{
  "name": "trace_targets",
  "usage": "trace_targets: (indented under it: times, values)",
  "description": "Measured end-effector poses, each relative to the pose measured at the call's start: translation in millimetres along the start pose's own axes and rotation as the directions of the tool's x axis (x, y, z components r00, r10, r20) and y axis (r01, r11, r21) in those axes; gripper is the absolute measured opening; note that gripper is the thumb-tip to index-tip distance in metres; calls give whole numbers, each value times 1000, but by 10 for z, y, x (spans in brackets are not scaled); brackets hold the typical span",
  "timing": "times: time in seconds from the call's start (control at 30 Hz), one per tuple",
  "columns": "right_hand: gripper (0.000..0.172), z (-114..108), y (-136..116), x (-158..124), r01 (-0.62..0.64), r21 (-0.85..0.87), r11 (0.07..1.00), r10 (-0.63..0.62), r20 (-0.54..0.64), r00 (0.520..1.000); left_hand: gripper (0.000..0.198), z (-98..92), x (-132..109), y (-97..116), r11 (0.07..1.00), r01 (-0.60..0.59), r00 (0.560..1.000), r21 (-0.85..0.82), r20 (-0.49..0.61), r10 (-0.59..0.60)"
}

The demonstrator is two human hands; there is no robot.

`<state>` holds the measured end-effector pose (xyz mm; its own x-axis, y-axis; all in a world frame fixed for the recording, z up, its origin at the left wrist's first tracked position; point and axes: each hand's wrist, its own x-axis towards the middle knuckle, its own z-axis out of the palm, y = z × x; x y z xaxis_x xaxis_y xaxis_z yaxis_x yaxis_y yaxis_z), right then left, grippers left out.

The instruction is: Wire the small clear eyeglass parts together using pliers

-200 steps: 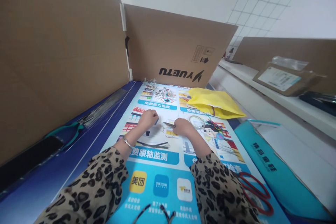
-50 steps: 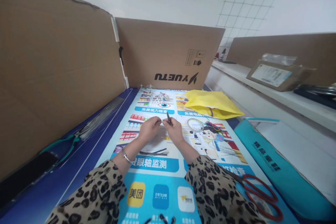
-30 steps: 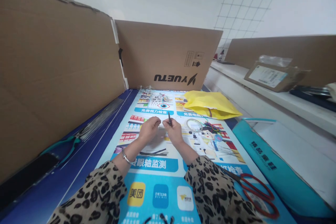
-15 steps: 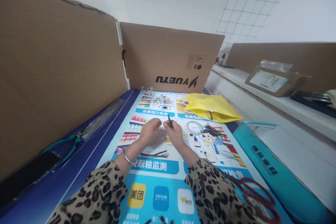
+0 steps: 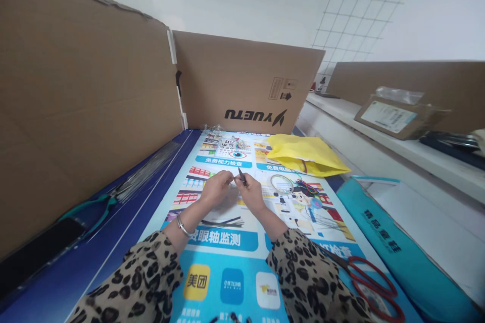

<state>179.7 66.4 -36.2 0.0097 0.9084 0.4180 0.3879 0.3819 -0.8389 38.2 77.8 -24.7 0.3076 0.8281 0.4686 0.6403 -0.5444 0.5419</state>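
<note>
Over the middle of a printed sheet (image 5: 227,257), my two hands meet almost fingertip to fingertip. My left hand (image 5: 216,189) is closed in a pinch; whatever its fingers hold is too small to make out. A slim, dark, pointed tool (image 5: 241,175) sticks up from between the thumb and fingers of my right hand (image 5: 250,193); its exact kind is unclear. Beneath my hands lie several dark thin strips (image 5: 223,222). To the right of my right hand are a pale wire coil (image 5: 281,184) and a tangle of coloured cords (image 5: 307,187).
Red-handled scissors (image 5: 373,277) lie near my right sleeve. A yellow pouch (image 5: 306,154) and a teal box (image 5: 401,247) stand right. Teal-handled pliers (image 5: 102,214) and thin wires (image 5: 147,171) lie left. Cardboard panels (image 5: 242,81) wall the back and left.
The dark tool in my right hand has tilted left and dropped slightly, its tip now nearer the left fingertips. My left hand has barely moved.
</note>
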Motion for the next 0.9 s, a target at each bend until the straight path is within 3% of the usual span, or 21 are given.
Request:
trace_targets:
  times: [0.13,0.23,0.33,0.67,0.9]
  values:
    - [20,-3,-5,22,-13,23,1000,16,-120,993,13,15,9,98,958,107,990,-264,-62,-128]
    - [20,-21,14,58,-91,77,993,109,-261,959,26,56,6,159,824,235,955,-516,-36,-295]
    - [20,-43,44,90,-133,117,984,166,-336,927,29,100,-7,178,721,323,922,-613,30,-387]
    - [17,-9,72,79,-117,168,979,160,-271,949,25,124,-1,102,557,356,883,-750,75,-464]
    - [18,1,109,75,-132,226,965,182,-214,960,15,154,6,104,574,317,866,-755,-16,-499]
